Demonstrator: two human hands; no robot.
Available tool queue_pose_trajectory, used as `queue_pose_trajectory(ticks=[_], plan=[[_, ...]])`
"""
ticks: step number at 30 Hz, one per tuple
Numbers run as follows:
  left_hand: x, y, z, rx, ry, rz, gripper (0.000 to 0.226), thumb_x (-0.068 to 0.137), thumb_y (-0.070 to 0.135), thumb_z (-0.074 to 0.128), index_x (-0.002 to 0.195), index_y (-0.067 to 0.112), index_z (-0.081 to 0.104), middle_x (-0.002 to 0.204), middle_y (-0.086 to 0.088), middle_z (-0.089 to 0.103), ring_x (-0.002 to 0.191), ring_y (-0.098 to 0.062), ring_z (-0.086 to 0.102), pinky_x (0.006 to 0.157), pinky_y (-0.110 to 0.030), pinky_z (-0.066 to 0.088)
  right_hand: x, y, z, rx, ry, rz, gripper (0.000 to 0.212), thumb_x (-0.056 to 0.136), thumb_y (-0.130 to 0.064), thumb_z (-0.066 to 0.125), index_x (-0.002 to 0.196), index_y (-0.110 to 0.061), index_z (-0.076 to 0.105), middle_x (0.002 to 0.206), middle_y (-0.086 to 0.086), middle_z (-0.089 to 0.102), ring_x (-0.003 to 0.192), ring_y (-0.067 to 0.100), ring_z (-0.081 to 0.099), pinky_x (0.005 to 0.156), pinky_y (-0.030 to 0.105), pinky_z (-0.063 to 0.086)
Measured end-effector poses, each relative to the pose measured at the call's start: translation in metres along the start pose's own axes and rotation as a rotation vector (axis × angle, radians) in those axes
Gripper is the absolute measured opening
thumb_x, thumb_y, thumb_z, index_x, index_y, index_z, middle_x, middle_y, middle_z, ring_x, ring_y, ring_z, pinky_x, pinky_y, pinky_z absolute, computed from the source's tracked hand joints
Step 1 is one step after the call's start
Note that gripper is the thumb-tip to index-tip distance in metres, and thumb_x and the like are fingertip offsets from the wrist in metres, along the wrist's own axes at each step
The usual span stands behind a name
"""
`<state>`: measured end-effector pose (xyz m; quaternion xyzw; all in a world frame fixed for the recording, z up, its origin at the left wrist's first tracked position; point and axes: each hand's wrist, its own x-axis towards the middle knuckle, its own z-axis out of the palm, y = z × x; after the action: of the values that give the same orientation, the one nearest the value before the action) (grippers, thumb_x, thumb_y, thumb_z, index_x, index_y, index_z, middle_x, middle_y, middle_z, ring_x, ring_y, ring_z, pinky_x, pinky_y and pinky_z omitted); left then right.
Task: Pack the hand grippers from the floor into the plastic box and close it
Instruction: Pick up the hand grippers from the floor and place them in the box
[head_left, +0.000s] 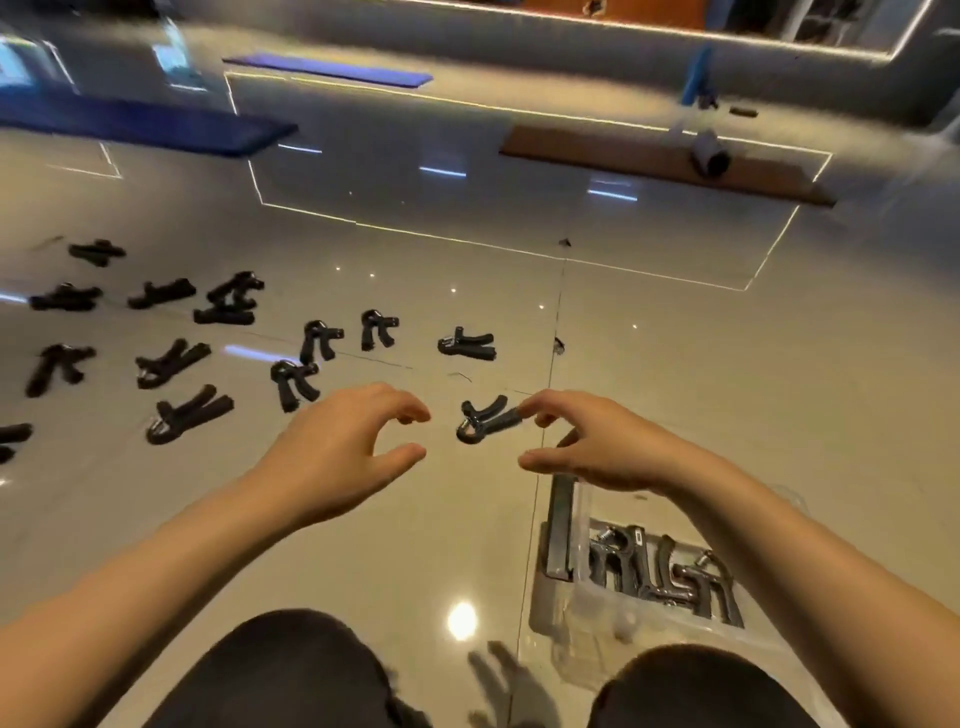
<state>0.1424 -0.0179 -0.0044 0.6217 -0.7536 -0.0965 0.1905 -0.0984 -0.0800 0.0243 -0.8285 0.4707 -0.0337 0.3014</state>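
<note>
1. Our right hand (597, 447): grip's fingertips touch one handle end of a hand gripper (485, 420) on the floor (675, 338); a firm pinch we cannot tell.
2. Our left hand (343, 452): grip released, fingers curved, holding nothing.
3. Plastic box (582, 613) lies open by our right knee, grippers inside.
4. More grippers (189, 413) lie scattered on the left.

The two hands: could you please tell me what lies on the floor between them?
In the head view, one black hand gripper lies between the left hand and right hand.
</note>
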Motion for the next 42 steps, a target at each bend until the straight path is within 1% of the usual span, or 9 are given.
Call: queue_pose_trajectory(ticks=[5, 9, 13, 17, 24, 30, 37, 39, 42], plan=[[-0.044, -0.016, -0.032, 0.005, 0.057, -0.108, 0.021, 0.084, 0.038, 0.063, 0.105, 0.033, 0.062, 0.087, 0.022, 0.057, 0.083, 0.002, 0.056, 0.075, -0.021, 0.048, 0.016, -0.057, -0.005, 0.075, -0.018, -0.052, 0.046, 0.086, -0.035, 0.064, 0.129, -0.028, 0.049, 0.129, -0.001, 0.05, 0.094, 0.01, 0.059, 0.077, 0.02, 0.05], [-0.043, -0.047, -0.038, -0.014, 0.138, -0.21, 0.003, 0.083, 0.032, 0.065, 0.086, 0.031, 0.065, 0.077, 0.016, 0.061, 0.074, -0.001, 0.058, 0.069, -0.031, 0.052, 0.053, -0.067, 0.015, 0.054, 0.049, -0.073, 0.042, 0.085, -0.037, 0.064, 0.124, -0.027, 0.053, 0.125, -0.002, 0.054, 0.1, 0.011, 0.054, 0.083, 0.025, 0.049], [-0.011, -0.092, -0.025, 0.008, 0.096, -0.279, 0.008, 0.088, 0.034, 0.059, 0.089, 0.031, 0.066, 0.081, 0.019, 0.061, 0.078, 0.0, 0.058, 0.072, -0.029, 0.052, 0.111, -0.055, 0.044, 0.137, 0.082, -0.012, 0.04, 0.083, -0.039, 0.067, 0.12, -0.027, 0.057, 0.121, -0.001, 0.056, 0.103, 0.015, 0.055, 0.088, 0.034, 0.049], [0.033, -0.132, -0.016, 0.13, -0.03, -0.294, 0.015, 0.09, 0.035, 0.054, 0.099, 0.028, 0.065, 0.088, 0.014, 0.059, 0.08, -0.004, 0.057, 0.074, -0.034, 0.053, 0.146, -0.025, 0.061, 0.168, 0.078, 0.051, 0.044, 0.083, -0.039, 0.067, 0.123, -0.026, 0.055, 0.125, 0.0, 0.054, 0.109, 0.017, 0.053, 0.09, 0.032, 0.045], [0.091, -0.172, 0.004, 0.167, -0.062, -0.255, 0.023, 0.088, 0.038, 0.057, 0.109, 0.028, 0.06, 0.092, 0.013, 0.057, 0.083, -0.006, 0.056, 0.072, -0.029, 0.051, 0.192, 0.022, 0.057, 0.144, 0.028, 0.183, 0.05, 0.077, -0.042, 0.072, 0.121, -0.026, 0.056, 0.121, 0.003, 0.058, 0.105, 0.02, 0.056, 0.088, 0.038, 0.049], [0.142, -0.219, 0.012, 0.158, -0.15, -0.186, 0.032, 0.088, 0.038, 0.058, 0.119, 0.029, 0.054, 0.103, 0.011, 0.057, 0.086, -0.005, 0.057, 0.078, -0.029, 0.053, 0.247, 0.026, 0.05, 0.078, -0.04, 0.253, 0.058, 0.077, -0.04, 0.072, 0.128, -0.024, 0.049, 0.127, 0.006, 0.05, 0.104, 0.018, 0.054, 0.087, 0.03, 0.044], [0.2, -0.315, 0.042, 0.079, -0.184, -0.286, 0.036, 0.085, 0.033, 0.063, 0.12, 0.027, 0.056, 0.097, 0.012, 0.053, 0.081, -0.005, 0.055, 0.074, -0.026, 0.05, 0.335, 0.051, 0.047, -0.029, -0.066, 0.371, 0.063, 0.078, -0.042, 0.071, 0.133, -0.024, 0.044, 0.134, 0.005, 0.041, 0.11, 0.022, 0.052, 0.088, 0.03, 0.042], [0.215, -0.344, 0.067, 0.073, -0.21, -0.329, 0.039, 0.085, 0.031, 0.065, 0.122, 0.026, 0.054, 0.106, 0.008, 0.055, 0.087, -0.008, 0.054, 0.077, -0.028, 0.05, 0.356, 0.073, 0.062, -0.051, -0.108, 0.42, 0.064, 0.079, -0.04, 0.071, 0.134, -0.024, 0.042, 0.135, 0.005, 0.039, 0.114, 0.023, 0.05, 0.09, 0.03, 0.042], [0.231, -0.381, 0.114, 0.073, -0.279, -0.372, 0.046, 0.084, 0.031, 0.066, 0.127, 0.024, 0.052, 0.127, 0.001, 0.053, 0.109, -0.017, 0.053, 0.089, -0.034, 0.047, 0.381, 0.114, 0.091, -0.062, -0.21, 0.549, 0.07, 0.079, -0.04, 0.07, 0.138, -0.024, 0.037, 0.141, 0.006, 0.031, 0.117, 0.027, 0.049, 0.094, 0.031, 0.043]])
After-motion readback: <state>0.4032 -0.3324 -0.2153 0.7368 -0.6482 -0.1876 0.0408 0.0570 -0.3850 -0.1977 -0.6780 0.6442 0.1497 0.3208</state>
